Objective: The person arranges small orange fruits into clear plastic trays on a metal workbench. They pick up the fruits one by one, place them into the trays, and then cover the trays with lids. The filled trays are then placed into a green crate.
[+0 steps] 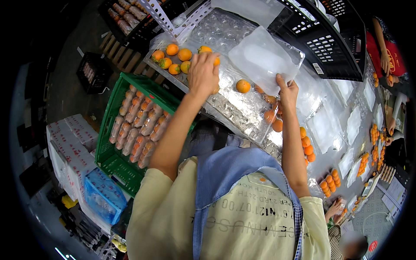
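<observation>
My left hand reaches over a group of orange persimmons with green calyxes on the metal table. Its fingers curl down beside a persimmon; whether they grip it is hidden. My right hand pinches the corner of a white translucent liner sheet, thumb on top. Under that sheet shows the rim of a clear plastic tray. One persimmon sits between my hands on shiny clear moulded plastic. More persimmons lie near my right wrist, some seen through clear plastic.
A green crate of packed fruit stands left of the table. A black perforated crate rises at the right back. White perforated metal posts stand behind. Filled trays and co-workers' hands are along the right.
</observation>
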Action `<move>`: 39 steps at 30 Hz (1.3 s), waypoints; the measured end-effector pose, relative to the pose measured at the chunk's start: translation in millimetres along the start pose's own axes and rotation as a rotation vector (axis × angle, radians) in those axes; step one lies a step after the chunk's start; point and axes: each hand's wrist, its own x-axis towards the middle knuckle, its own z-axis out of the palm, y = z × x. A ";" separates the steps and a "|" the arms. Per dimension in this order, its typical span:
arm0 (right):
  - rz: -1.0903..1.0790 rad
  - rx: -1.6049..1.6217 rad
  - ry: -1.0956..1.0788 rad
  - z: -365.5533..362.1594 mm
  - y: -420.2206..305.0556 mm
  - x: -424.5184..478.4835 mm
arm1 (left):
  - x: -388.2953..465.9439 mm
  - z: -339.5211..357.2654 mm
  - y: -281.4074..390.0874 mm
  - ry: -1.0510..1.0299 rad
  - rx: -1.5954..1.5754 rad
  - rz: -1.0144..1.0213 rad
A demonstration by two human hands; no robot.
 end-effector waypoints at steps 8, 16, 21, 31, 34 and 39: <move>0.003 0.019 -0.021 3.0 -2.6 -3.7 | 33.1 18.9 -9.1 -0.414 0.322 -0.078; -0.008 0.020 -0.022 3.6 2.2 -1.4 | 2.1 -26.5 59.6 -0.424 -0.628 -0.235; 0.017 0.085 -0.021 5.9 -4.0 -6.3 | -34.5 17.0 84.1 -0.350 -0.547 0.101; 0.001 0.005 -0.019 3.8 2.5 -1.4 | -35.6 20.7 93.3 -0.486 -0.166 0.093; 0.017 0.062 -0.005 2.7 2.5 -3.1 | -35.1 6.4 89.6 -0.222 -0.325 0.126; 0.011 0.036 -0.002 4.8 -2.2 -6.3 | -38.6 -23.6 21.8 -0.118 -0.195 -0.085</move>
